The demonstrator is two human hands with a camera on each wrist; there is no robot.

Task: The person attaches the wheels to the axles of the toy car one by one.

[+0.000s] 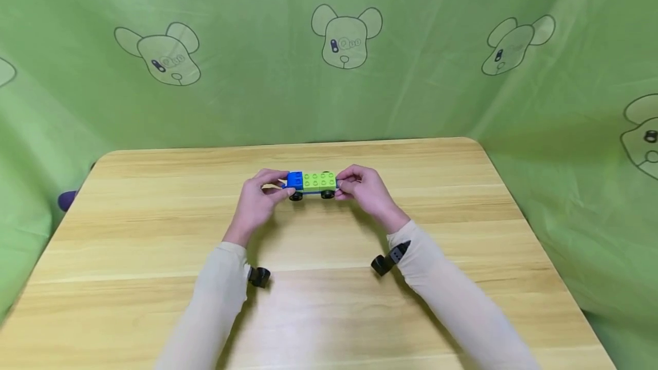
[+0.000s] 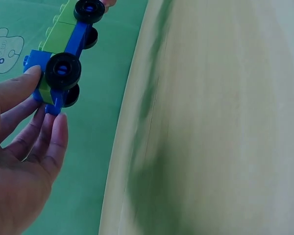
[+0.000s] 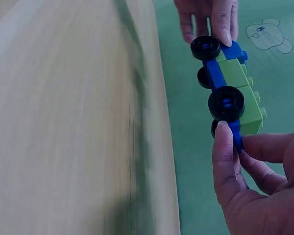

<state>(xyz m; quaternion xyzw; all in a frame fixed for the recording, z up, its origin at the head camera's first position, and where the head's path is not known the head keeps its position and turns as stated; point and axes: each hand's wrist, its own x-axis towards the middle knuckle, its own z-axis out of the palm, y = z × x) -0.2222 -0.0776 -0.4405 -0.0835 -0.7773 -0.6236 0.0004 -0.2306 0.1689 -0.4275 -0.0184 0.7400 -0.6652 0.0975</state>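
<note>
A toy car built of blocks is held up between both hands over the far half of the table. It has a blue wheeled base, light green studded bricks, a blue brick at its left end and black wheels. My left hand grips the blue-brick end, thumb against its side and fingers on the far side. At the other end, my right hand pinches the blue tip of the base between thumb and fingers. In the right wrist view the wheels face the table side.
The wooden table has rounded far corners and carries the shadows of both arms. Green curtains with mouse-head drawings hang behind it and at both sides. A purple object shows beyond the left edge. Black wrist cameras sit on both sleeves.
</note>
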